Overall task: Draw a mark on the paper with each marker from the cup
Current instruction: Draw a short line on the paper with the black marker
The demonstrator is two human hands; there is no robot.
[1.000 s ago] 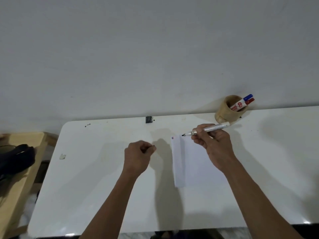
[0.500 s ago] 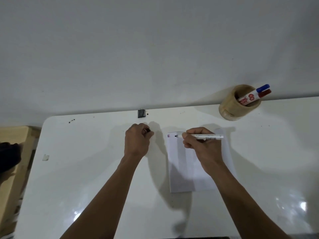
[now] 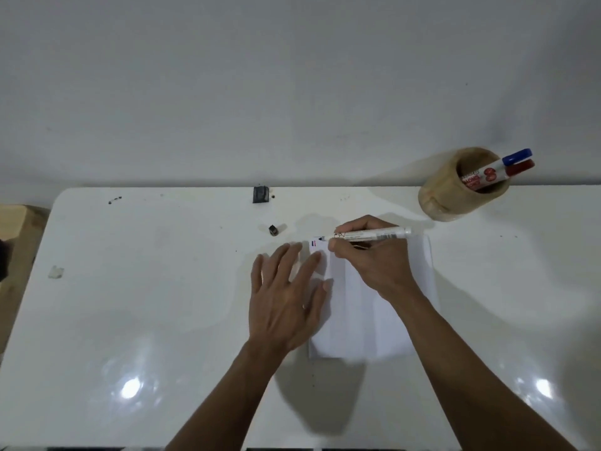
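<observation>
A white paper (image 3: 357, 320) lies on the white table (image 3: 146, 304), with small blue and red marks (image 3: 313, 243) at its top left corner. My right hand (image 3: 374, 265) holds an uncapped white marker (image 3: 370, 236), its black tip at the paper's top left corner beside those marks. My left hand (image 3: 286, 297) lies flat with fingers spread on the paper's left edge. The black cap (image 3: 273, 230) sits on the table just above my left hand. A wooden cup (image 3: 455, 190) at the back right holds a blue-capped marker (image 3: 517, 156) and a red-capped marker (image 3: 517, 168).
A small black object (image 3: 261, 194) sits at the table's back edge by the wall. A scrap of tape (image 3: 56, 272) lies near the left edge. A wooden piece of furniture (image 3: 13, 229) stands left of the table.
My left hand has set the black cap down on the table and now presses flat on the paper. My right hand has brought the marker tip down to the paper's corner.
</observation>
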